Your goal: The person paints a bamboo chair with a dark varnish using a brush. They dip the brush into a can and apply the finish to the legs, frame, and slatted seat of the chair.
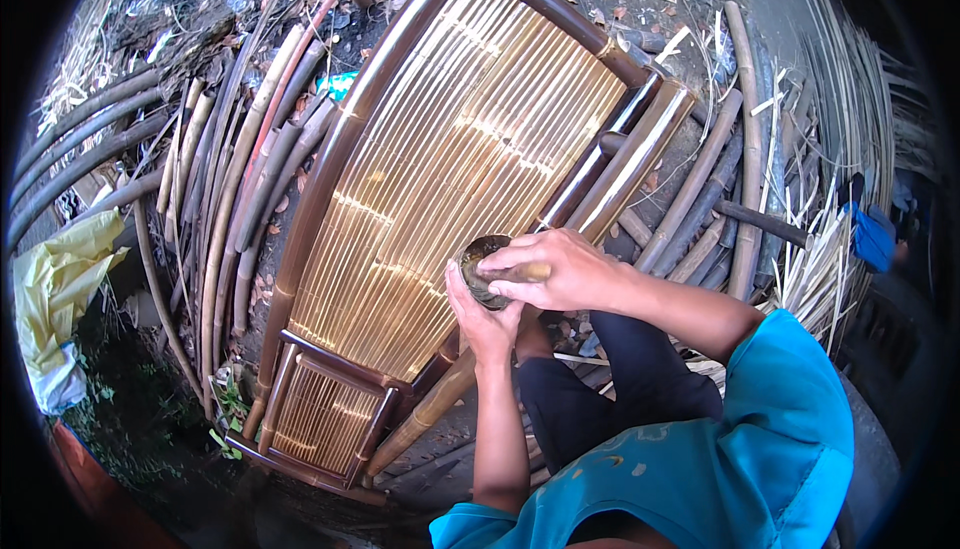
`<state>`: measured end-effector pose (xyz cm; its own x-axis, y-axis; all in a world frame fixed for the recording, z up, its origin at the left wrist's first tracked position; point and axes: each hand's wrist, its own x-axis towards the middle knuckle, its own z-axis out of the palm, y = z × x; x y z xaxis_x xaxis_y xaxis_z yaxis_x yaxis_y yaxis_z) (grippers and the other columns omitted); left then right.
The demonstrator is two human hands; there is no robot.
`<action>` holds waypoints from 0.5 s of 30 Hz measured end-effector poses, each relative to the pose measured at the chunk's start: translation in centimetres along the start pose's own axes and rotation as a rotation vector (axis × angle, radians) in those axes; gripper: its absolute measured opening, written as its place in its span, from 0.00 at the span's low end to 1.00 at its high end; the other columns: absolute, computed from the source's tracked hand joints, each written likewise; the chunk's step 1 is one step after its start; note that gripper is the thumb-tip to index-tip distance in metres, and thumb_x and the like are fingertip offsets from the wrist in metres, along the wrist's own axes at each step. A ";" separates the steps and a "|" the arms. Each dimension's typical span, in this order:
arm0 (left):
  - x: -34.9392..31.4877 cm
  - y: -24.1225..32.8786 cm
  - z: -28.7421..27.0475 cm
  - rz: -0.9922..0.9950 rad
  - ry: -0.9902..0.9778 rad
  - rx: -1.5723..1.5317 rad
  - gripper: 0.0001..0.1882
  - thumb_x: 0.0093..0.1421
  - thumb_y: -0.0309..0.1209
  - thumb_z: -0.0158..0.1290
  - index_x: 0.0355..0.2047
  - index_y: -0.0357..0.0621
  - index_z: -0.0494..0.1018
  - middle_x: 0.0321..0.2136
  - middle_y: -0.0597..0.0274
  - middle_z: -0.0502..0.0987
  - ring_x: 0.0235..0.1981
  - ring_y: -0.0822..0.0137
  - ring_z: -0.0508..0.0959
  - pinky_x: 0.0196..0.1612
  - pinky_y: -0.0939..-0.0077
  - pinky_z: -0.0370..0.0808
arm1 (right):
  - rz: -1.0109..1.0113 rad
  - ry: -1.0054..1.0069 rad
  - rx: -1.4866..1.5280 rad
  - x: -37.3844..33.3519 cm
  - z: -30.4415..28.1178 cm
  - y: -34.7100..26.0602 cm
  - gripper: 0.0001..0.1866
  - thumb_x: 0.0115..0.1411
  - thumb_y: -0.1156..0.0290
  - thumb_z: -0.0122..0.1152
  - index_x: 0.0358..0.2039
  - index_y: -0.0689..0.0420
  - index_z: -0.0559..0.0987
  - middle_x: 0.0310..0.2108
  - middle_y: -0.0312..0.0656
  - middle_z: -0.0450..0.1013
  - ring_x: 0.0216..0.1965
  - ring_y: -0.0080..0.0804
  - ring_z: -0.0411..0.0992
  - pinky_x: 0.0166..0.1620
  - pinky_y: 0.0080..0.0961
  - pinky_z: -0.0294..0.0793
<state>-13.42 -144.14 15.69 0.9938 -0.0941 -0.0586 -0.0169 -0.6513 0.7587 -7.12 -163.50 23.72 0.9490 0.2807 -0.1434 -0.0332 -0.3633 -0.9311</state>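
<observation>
My left hand (484, 324) is wrapped round a small round can (480, 249) with a dark, stained inside, steadying it from below and the side. My right hand (565, 267) grips a tool with a short tan wooden handle (528, 272). Its working end dips towards the can's mouth and is hidden, so its kind does not show clearly. Both hands sit close together over the near right edge of a long bamboo bench (470, 119). Glossy dark brown poles frame its seat of thin golden slats.
A smaller slatted panel (325, 414) joins the bench's near left end. Bamboo poles (265, 169) lie along the left, and more poles (710, 184) on the right. Split bamboo strips (845, 99) are piled at far right. A yellowish plastic sheet (70, 279) lies at far left.
</observation>
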 end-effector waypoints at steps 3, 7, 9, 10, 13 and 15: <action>1.0 0.3 0.9 0.017 -0.037 -0.014 0.60 0.45 0.51 0.72 0.68 0.34 0.51 0.65 0.33 0.58 0.65 0.35 0.61 0.66 0.45 0.60 | -0.018 -0.037 0.133 -0.4 -0.9 1.1 0.14 0.60 0.67 0.66 0.46 0.55 0.84 0.36 0.44 0.81 0.36 0.41 0.81 0.40 0.31 0.79; 2.0 1.3 1.3 -0.034 0.016 -0.114 0.60 0.44 0.45 0.74 0.68 0.33 0.50 0.62 0.36 0.62 0.63 0.42 0.66 0.65 0.51 0.63 | 0.015 0.028 0.294 -1.0 -2.5 2.6 0.17 0.59 0.73 0.67 0.50 0.58 0.83 0.41 0.45 0.81 0.41 0.37 0.81 0.44 0.30 0.79; 3.0 2.6 1.9 -0.124 0.110 -0.267 0.61 0.42 0.33 0.76 0.68 0.32 0.48 0.60 0.41 0.66 0.60 0.49 0.69 0.64 0.57 0.66 | 0.046 0.119 0.407 -1.2 -2.9 4.3 0.17 0.60 0.72 0.67 0.50 0.59 0.82 0.42 0.44 0.81 0.41 0.34 0.80 0.45 0.30 0.79; 3.1 2.5 2.2 -0.139 0.178 -0.310 0.62 0.40 0.29 0.77 0.68 0.31 0.47 0.59 0.41 0.67 0.60 0.51 0.70 0.64 0.58 0.66 | 0.131 0.174 0.617 -1.5 -3.0 4.9 0.17 0.64 0.69 0.65 0.51 0.59 0.81 0.41 0.41 0.80 0.38 0.29 0.79 0.42 0.26 0.80; 2.9 0.8 2.5 -0.126 0.297 -0.293 0.64 0.41 0.27 0.77 0.69 0.31 0.43 0.63 0.40 0.62 0.63 0.51 0.66 0.67 0.54 0.61 | 0.289 0.269 0.934 -2.3 -4.4 8.4 0.19 0.66 0.63 0.63 0.54 0.60 0.79 0.40 0.40 0.79 0.34 0.22 0.76 0.36 0.18 0.77; 3.2 1.4 2.3 -0.153 0.363 -0.304 0.64 0.42 0.28 0.76 0.69 0.31 0.41 0.66 0.38 0.57 0.66 0.50 0.62 0.70 0.51 0.58 | 0.312 0.385 1.005 -2.3 -4.1 11.8 0.22 0.67 0.60 0.62 0.55 0.61 0.78 0.41 0.40 0.79 0.32 0.20 0.75 0.34 0.17 0.76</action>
<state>-10.50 -147.08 15.04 0.9573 0.2890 0.0046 0.1112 -0.3830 0.9170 -8.40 -172.09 14.42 0.8828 -0.0546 -0.4666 -0.3593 0.5614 -0.7455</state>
